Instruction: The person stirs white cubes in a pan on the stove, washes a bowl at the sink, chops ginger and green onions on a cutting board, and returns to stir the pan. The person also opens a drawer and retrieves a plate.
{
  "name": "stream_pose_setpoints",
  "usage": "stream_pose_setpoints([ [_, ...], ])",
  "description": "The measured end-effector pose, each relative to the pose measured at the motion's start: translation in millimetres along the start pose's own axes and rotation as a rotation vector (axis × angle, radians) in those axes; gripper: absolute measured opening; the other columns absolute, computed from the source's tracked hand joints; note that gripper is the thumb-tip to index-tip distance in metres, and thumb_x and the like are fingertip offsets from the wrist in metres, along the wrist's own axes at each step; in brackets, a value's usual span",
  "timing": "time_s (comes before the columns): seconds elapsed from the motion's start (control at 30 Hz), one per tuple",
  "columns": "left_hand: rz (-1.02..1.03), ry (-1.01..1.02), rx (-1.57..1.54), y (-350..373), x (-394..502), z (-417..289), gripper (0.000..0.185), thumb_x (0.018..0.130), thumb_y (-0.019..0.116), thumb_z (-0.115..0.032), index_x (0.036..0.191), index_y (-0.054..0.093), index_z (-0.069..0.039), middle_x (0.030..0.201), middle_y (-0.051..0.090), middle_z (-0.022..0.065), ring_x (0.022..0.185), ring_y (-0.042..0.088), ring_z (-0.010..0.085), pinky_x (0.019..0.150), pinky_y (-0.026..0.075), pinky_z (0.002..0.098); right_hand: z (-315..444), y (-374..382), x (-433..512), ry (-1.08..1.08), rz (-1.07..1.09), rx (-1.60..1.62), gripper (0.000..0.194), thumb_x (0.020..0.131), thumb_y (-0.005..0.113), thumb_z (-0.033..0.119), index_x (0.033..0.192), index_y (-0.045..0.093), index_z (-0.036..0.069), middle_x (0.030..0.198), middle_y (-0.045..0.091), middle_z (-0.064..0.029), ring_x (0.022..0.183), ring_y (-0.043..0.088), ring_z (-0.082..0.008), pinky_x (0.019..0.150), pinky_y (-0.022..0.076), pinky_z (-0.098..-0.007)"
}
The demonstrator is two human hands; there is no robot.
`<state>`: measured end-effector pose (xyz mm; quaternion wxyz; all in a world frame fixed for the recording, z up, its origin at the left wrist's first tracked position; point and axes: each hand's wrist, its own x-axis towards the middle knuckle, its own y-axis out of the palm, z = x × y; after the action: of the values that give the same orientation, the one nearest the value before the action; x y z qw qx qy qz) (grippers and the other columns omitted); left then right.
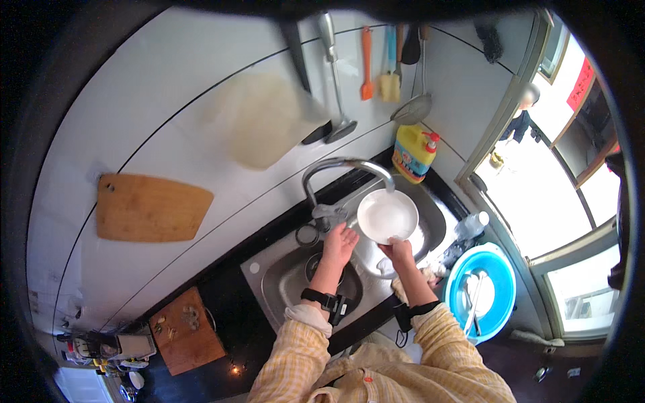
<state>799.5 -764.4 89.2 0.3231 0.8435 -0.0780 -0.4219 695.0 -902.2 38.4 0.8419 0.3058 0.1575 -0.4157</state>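
Note:
My right hand (pixel 398 252) grips the near rim of a white bowl (pixel 388 216), which is under the spout of a chrome faucet (pixel 347 162). Water seems to be running into the bowl, over the right basin of the stainless steel sink (pixel 436 221). Holding nothing, my left hand (pixel 340 245) hovers left of the bowl with its palm turned up and fingers apart, close to the faucet's base. Below my left forearm, a dark round item (pixel 315 267) in the left basin is partly hidden.
Right of the sink stand a blue plastic basin (pixel 453 297) with dishes inside and a clear plastic bottle (pixel 471 225). A yellow detergent bottle (pixel 413 151) is in the back corner. Food pieces lie on a wooden cutting board (pixel 194 350). Beyond the window is a person (pixel 519 123).

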Motion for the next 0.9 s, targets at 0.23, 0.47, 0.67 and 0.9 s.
stream_pose_setpoints([
  [0.23,0.1,0.213,-0.119,9.9,31.2,-28.5,0.011,0.082,0.044,0.0,0.091,0.05,0.005,0.118,0.055,0.0181,0.116,0.051,0.0222,0.097,0.038,0.0324,10.4,-13.9,37.9,0.147,0.037,-0.021,0.039,0.081,0.044,-0.001,0.119,0.04,-0.001,0.103,0.056,-0.0158,0.08,0.063,-0.0244,0.063,0.0574,-0.0314],
  [0.47,-0.032,0.281,0.746,8.1,64.2,41.9,0.033,0.086,0.056,-0.02,0.114,0.047,-0.005,0.113,0.057,0.0065,0.103,0.056,0.0172,0.081,0.047,0.0323,29.0,-21.9,40.1,0.118,0.054,-0.231,0.035,0.088,0.044,0.004,0.122,0.04,-0.003,0.105,0.057,-0.0182,0.084,0.063,-0.0294,0.068,0.0575,-0.0357],
  [0.67,0.098,0.012,0.627,16.6,84.1,80.9,0.036,0.087,0.057,-0.028,0.114,0.053,-0.004,0.1,0.061,0.0065,0.088,0.061,0.0172,0.069,0.05,0.032,54.3,-40.4,26.4,0.012,0.091,-0.274,0.036,0.085,0.043,0.003,0.121,0.039,-0.002,0.103,0.057,-0.017,0.083,0.063,-0.0252,0.063,0.0576,-0.0346],
  [0.9,0.022,0.414,1.206,31.1,107.2,62.6,0.034,0.087,0.05,-0.025,0.103,0.057,0.004,0.091,0.063,0.0231,0.085,0.062,0.0358,0.075,0.048,0.0432,39.1,-45.4,54.3,0.376,0.097,-0.001,0.033,0.091,0.047,0.015,0.117,0.044,-0.005,0.101,0.057,-0.0182,0.081,0.062,-0.0247,0.071,0.0557,-0.0332],
])
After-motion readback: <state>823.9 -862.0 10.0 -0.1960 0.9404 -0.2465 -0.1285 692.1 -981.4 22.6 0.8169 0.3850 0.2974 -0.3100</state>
